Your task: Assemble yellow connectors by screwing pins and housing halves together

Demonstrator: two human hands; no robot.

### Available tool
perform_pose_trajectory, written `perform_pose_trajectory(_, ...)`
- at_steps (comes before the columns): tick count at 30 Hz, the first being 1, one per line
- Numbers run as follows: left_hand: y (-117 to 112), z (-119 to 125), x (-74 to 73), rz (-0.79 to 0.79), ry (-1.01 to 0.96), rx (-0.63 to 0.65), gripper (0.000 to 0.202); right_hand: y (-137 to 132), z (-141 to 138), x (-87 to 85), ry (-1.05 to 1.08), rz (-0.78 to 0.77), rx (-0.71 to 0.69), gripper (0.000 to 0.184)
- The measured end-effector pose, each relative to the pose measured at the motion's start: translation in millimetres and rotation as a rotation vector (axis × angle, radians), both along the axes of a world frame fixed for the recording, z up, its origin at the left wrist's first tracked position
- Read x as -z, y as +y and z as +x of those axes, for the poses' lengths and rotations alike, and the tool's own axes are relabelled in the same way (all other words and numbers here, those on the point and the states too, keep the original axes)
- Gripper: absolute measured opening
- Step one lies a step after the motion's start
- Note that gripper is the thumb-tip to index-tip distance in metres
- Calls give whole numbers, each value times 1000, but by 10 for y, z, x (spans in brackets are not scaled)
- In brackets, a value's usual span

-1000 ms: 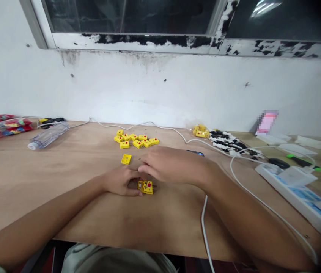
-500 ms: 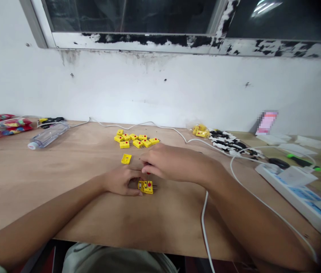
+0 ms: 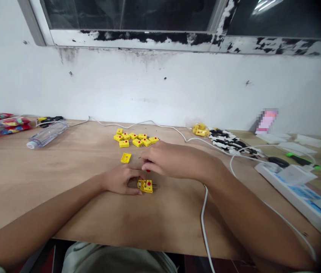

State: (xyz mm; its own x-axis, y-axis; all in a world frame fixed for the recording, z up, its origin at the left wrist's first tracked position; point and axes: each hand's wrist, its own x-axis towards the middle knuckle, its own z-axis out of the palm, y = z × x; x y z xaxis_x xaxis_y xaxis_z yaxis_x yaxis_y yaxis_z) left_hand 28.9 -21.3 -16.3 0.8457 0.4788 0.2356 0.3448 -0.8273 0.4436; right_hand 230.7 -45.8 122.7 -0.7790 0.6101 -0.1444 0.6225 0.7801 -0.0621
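A small yellow two-pin plug [image 3: 148, 186] with a red dot lies on the table, its pins pointing right. My left hand [image 3: 122, 180] has thumb and forefinger closed around the plug's left end. My right hand [image 3: 160, 161] is closed on a small screwdriver [image 3: 148, 175] held upright above the plug. Only a bit of its red handle and the thin shaft show below my fingers; the tip reaches down to the plug's top. Just beyond my left hand lies a loose yellow plug cover [image 3: 126, 158], hollow side up.
Several yellow plugs [image 3: 137, 142] are grouped farther back. A clear bottle [image 3: 48, 134] and bagged colourful pieces [image 3: 7, 127] lie left. To the right are a bag of yellow parts [image 3: 200, 130], black-and-white parts [image 3: 228, 142], a power strip [image 3: 294, 193] and a white cable [image 3: 203, 220].
The screwdriver's shaft now shows more plainly beneath my right hand. Both hands and the plug stay in nearly the same place; the view has shifted slightly.
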Motion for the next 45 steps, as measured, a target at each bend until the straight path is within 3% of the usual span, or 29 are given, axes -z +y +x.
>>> perform_pose_trajectory(13,-1,2,-4,-4,-23,13,42,-12,19,-24,1,-14,-18,22)
perform_pose_trajectory(20,1,-7,-3,9,-8,2,40,-29,-26,16,-4,46,45,35)
perform_pose_trajectory(25,14,-10,17,5,-5,-4,43,-107,-3,24,-12,-55,-28,18)
perform_pose_trajectory(30,12,-3,21,-5,-5,-9,43,-85,-23,39,-18,12,-62,15)
perform_pose_trajectory(33,-1,2,-2,-9,-3,1,40,-44,-37,68,-51,104,-28,25)
perform_pose_trajectory(35,-5,3,-12,-3,-7,-2,40,-42,-30,77,-52,91,-12,28)
perform_pose_trajectory(38,1,-1,-3,7,-18,-8,42,-88,6,68,-5,2,-6,14)
perform_pose_trajectory(41,12,-5,22,2,-11,-5,42,-131,36,67,-4,-50,-31,13)
perform_pose_trajectory(45,14,-1,31,8,-21,5,45,-102,1,120,41,37,-117,14)
